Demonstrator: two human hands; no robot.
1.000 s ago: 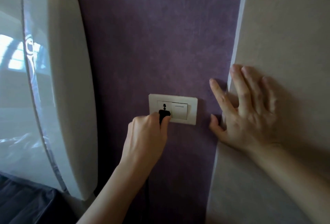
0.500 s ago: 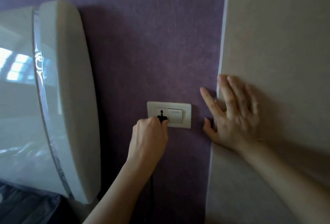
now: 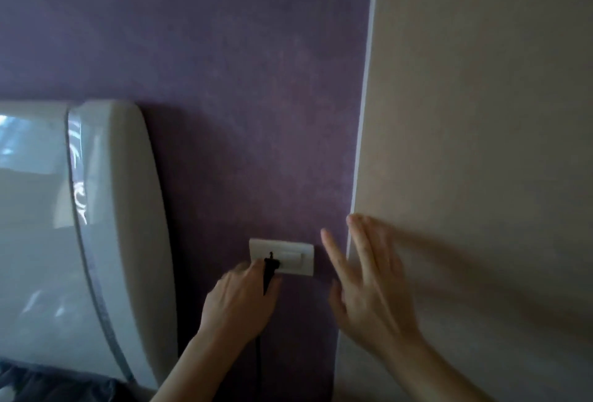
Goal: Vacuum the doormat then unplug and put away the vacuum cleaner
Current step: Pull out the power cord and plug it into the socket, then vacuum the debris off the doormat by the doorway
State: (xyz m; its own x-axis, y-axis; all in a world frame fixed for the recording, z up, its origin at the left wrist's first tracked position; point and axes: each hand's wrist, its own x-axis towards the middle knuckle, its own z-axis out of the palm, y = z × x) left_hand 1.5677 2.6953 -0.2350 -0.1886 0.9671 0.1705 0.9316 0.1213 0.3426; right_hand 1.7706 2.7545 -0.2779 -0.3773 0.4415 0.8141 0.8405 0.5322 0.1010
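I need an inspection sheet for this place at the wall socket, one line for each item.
Surface: purple textured wall carrying a white rectangular socket plate.
Job's things: black plug at the plate; seated or not, unclear.
Clutter: nothing seen.
Hands: left hand grips the plug; right hand open, fingers straight by the beige wall.
Cables: black cord hangs below the left hand.
Surroundings: glossy white curved panel at left.

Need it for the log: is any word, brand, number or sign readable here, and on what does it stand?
No text can be read in this view.
On the socket plate: no legible marking.
On the black plug, gripped by the left hand: no label visible.
On the white glossy panel: only a pale swirl ornament, no letters.
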